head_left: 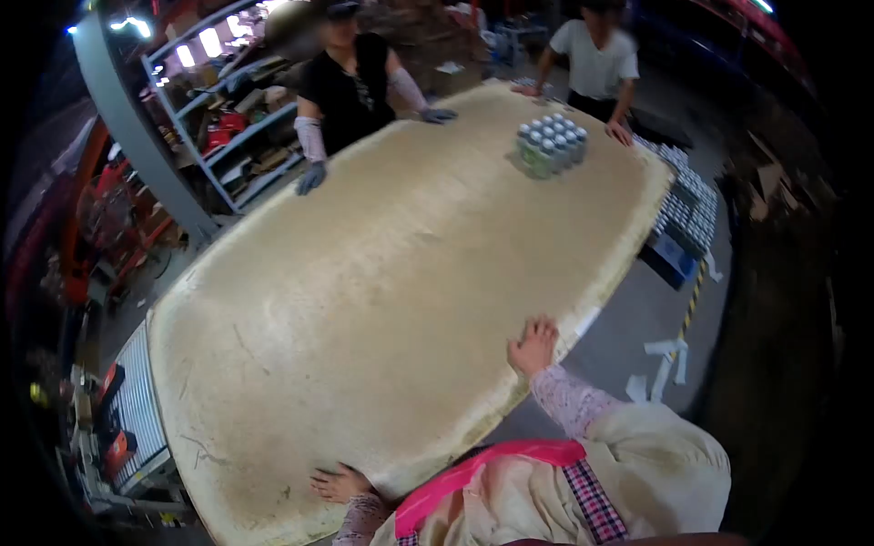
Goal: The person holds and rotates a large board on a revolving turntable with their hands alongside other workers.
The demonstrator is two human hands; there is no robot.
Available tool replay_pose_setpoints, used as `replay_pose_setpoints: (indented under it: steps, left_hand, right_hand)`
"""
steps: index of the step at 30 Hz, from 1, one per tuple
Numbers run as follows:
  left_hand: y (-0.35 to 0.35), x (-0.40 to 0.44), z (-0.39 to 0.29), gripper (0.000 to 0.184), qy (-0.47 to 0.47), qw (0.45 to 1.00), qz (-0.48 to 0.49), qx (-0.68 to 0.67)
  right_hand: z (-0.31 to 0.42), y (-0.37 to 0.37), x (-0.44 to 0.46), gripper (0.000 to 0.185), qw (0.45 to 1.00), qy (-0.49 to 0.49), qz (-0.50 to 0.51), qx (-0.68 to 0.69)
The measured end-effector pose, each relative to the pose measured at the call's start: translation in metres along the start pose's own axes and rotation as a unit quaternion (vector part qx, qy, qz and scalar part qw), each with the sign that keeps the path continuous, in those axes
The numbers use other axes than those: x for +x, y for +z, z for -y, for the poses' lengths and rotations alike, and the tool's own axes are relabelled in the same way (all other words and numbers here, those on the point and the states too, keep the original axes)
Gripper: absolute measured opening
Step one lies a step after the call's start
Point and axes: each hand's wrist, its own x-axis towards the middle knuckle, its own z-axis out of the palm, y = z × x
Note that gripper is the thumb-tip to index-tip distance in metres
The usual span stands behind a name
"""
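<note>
A wide, worn beige tabletop (364, 291) with rounded corners stretches out in front of me. My left hand (341, 483) lies flat on it near the close edge, fingers spread. Further right, my right hand (533, 346) rests on the table by its edge, palm down with the fingers apart. Neither hand holds anything. Toward the far right end stands a block of silver-topped cans (552, 146), grouped tightly together and well away from both my hands.
Across the table, a person in black (350, 86) with grey gloves and a person in white (594, 64) both touch its edge. More silver-topped cans (687, 200) are stacked beyond the right edge. A roller conveyor (137, 400) and shelves (246, 118) stand left.
</note>
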Motion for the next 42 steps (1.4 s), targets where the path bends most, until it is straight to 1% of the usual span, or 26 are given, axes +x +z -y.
replay_pose_setpoints:
  steps: [1, 3, 4, 5, 6, 8, 9, 12, 24, 28, 31, 37, 42]
  left_hand:
    - [0.004, 0.003, 0.001, 0.083, -0.002, 1.000, -0.004, 0.010]
    - [0.024, 0.012, 0.006, 0.081, 0.004, 0.990, -0.032, 0.134]
    - [0.038, 0.015, -0.008, 0.081, 0.023, 0.990, -0.072, 0.118]
    - [0.042, 0.012, -0.007, 0.081, 0.027, 0.987, -0.119, 0.108]
    - [0.046, 0.012, -0.007, 0.081, 0.050, 0.987, -0.123, 0.088]
    - [0.052, 0.012, -0.005, 0.081, 0.068, 0.984, -0.153, 0.066]
    - [0.055, 0.010, -0.008, 0.081, 0.071, 0.981, -0.167, 0.062]
    - [0.056, 0.016, -0.005, 0.081, 0.080, 0.976, -0.192, 0.062]
    - [0.056, 0.023, 0.005, 0.081, 0.094, 0.977, -0.179, 0.070]
    - [0.053, 0.021, 0.006, 0.081, 0.091, 0.979, -0.171, 0.063]
    - [0.049, 0.023, 0.010, 0.081, 0.087, 0.980, -0.172, 0.057]
    - [0.048, 0.021, 0.015, 0.081, 0.081, 0.982, -0.168, 0.034]
    - [0.043, 0.015, 0.015, 0.082, 0.084, 0.983, -0.162, 0.012]
  right_hand:
    - [0.000, -0.002, -0.002, 0.080, 1.000, 0.008, 0.009, -0.001]
    - [-0.005, 0.014, -0.004, 0.080, 0.998, -0.007, -0.014, -0.062]
    - [-0.003, 0.012, 0.008, 0.080, 0.997, 0.009, -0.005, -0.072]
    - [-0.007, 0.015, 0.003, 0.080, 0.996, 0.019, 0.022, -0.079]
    - [-0.018, 0.005, 0.007, 0.080, 0.998, 0.023, 0.003, -0.054]
    - [-0.004, 0.003, -0.003, 0.080, 1.000, 0.009, -0.006, 0.023]
    - [0.001, -0.007, -0.007, 0.079, 1.000, 0.004, -0.026, 0.018]
    - [0.003, -0.008, -0.008, 0.080, 1.000, 0.014, -0.014, 0.012]
    - [0.004, -0.006, -0.008, 0.079, 0.999, 0.023, 0.005, 0.034]
    - [0.007, -0.016, -0.005, 0.080, 0.999, 0.025, 0.016, 0.029]
    - [0.004, -0.009, -0.004, 0.082, 1.000, 0.018, 0.003, 0.000]
    - [0.005, -0.010, -0.006, 0.081, 1.000, 0.015, -0.015, 0.022]
    - [0.002, -0.008, -0.004, 0.083, 1.000, 0.017, 0.005, 0.018]
